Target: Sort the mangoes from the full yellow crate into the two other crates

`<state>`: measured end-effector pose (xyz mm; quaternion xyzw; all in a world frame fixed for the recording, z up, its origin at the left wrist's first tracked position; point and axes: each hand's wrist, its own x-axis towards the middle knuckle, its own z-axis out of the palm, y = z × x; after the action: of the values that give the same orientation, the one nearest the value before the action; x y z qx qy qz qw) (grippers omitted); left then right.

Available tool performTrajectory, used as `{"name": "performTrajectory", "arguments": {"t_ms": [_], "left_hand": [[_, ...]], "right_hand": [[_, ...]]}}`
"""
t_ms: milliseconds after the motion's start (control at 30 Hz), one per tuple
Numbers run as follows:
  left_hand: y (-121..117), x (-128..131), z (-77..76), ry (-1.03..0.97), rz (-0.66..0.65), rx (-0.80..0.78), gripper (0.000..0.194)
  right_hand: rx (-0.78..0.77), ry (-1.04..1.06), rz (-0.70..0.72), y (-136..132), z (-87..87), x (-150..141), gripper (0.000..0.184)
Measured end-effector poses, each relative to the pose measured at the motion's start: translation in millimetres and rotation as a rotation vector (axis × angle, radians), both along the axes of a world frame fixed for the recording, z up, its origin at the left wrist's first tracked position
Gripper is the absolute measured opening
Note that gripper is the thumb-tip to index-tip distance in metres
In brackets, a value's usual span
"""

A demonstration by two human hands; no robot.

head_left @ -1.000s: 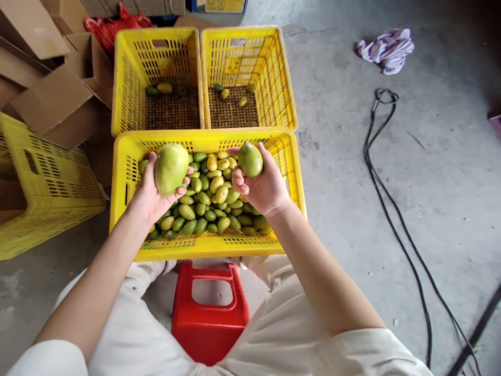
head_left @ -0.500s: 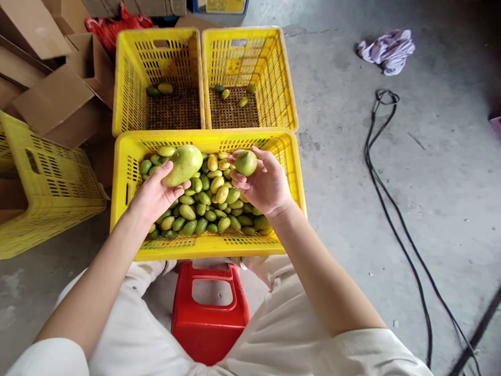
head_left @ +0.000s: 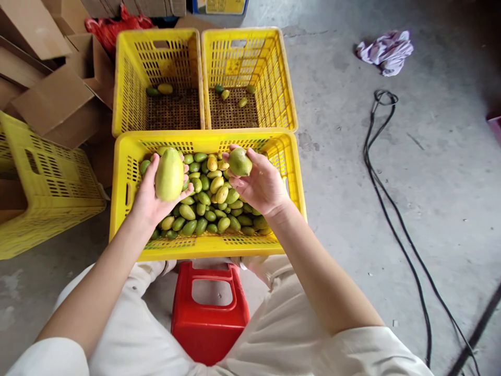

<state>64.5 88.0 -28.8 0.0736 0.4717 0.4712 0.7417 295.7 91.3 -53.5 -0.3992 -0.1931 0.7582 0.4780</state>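
Observation:
A large pale yellow-green mango lies in my left hand, cradled by the thumb and the curled fingers with the palm turned up. My right hand grips a smaller round green mango between thumb and fingertips, its pointed tip facing right. Both hands are held over a yellow plastic crate. Many small green and yellowish mangoes fill the crate below; my hands and forearms hide some of them.
Behind stand two yellow crates, the left one and the right one, each with a few mangoes. Another yellow crate and cardboard boxes are at left. A red stool stands between my legs. Right: a cloth and black cable.
My left hand has turned and dropped slightly leftward, so its large mango now stands upright in view. The smaller mango in my right hand has been rolled, its tip showing at right.

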Motion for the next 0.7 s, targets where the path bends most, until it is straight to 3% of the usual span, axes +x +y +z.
{"name": "performTrajectory", "arguments": {"t_ms": [133,367,700], "left_hand": [[0.4,3.9,7.8,-0.034,-0.004,-0.032,0.041],[-1.0,-0.8,6.9,-0.038,0.002,-0.106,0.037],[-4.1,-3.0,3.3,0.007,-0.026,-0.026,0.03]], "right_hand": [[0.005,0.013,0.018,-0.2,4.1,-1.0,0.027],[0.016,0.003,0.027,-1.0,5.7,0.1,0.025],[0.05,0.015,-0.043,-1.3,0.7,-3.1,0.015]]}}
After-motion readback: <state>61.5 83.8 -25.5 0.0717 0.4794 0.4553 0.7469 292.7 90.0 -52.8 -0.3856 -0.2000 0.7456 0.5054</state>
